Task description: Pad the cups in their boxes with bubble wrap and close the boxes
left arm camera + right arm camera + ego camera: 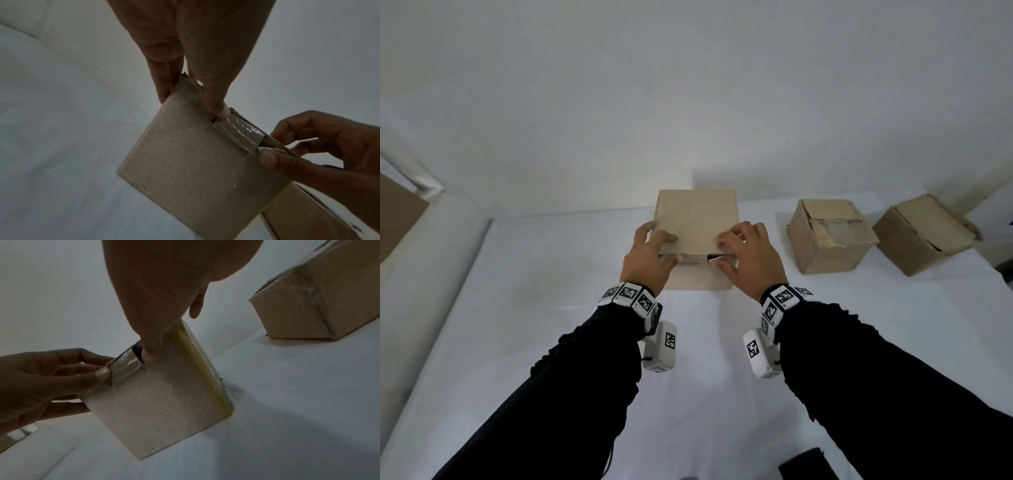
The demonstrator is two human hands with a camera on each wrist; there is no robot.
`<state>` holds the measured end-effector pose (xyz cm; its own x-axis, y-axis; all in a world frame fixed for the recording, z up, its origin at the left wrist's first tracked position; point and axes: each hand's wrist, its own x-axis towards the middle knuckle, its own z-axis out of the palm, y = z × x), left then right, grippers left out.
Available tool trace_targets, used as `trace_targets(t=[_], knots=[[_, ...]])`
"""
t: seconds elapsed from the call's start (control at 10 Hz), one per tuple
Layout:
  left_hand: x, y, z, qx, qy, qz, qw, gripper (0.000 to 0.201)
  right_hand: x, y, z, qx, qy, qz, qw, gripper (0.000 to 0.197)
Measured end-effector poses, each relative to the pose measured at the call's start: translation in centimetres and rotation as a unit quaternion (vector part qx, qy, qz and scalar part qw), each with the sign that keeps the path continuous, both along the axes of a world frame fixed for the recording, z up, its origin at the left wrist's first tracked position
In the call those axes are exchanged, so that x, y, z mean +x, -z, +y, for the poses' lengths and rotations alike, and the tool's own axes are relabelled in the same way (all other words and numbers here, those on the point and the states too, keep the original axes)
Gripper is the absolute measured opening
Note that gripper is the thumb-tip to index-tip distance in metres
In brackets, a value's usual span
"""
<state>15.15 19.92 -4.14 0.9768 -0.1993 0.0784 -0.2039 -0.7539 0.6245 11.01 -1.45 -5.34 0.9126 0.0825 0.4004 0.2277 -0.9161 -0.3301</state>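
Note:
A plain brown cardboard box (pixel 697 219) stands mid-table with its lid folded down flat. My left hand (pixel 671 248) pinches the lid's front edge, fingers on top and thumb (pixel 218 110) at the slot. My right hand (pixel 722 251) pinches the same edge from the right, its thumb (pixel 151 353) pressed on the box's front face (pixel 160 402). Between the two thumbs a short taped tab (pixel 238 131) shows at the front edge. No cup or bubble wrap shows; the inside of the box is hidden.
Two more cardboard boxes stand at the back right, one (pixel 828 236) with taped flaps on top and another (pixel 924 233) further right. A white wall runs close behind the table. A dark object (pixel 804 462) lies at the near edge.

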Motion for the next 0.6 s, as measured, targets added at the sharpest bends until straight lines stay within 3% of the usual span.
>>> trace_targets(t=[0.2,0.3,0.4,0.5,0.6], knots=[[-0.8,-0.1,-0.2,0.022,0.013,0.013,1.0,0.044,-0.3,-0.4,0.0,-0.015,0.019,0.013,1.0,0.034],[-2.4,0.2,0.6,0.054,0.042,0.008,0.998,0.054,-1.7,-0.3,0.6,-0.009,0.026,0.024,0.999,0.039],[-5.0,0.8,1.8,0.103,0.067,-0.01,0.992,0.051,-4.4,0.3,1.0,-0.004,0.03,0.065,0.997,0.053],[-7.3,0.2,2.8,0.135,0.095,-0.007,0.986,0.038,-7.0,0.4,1.2,0.045,0.057,0.09,0.993,0.04],[-11.6,0.2,5.4,0.055,0.107,-0.025,0.992,0.041,-9.2,-2.2,1.4,0.245,0.023,0.066,0.967,0.019]])
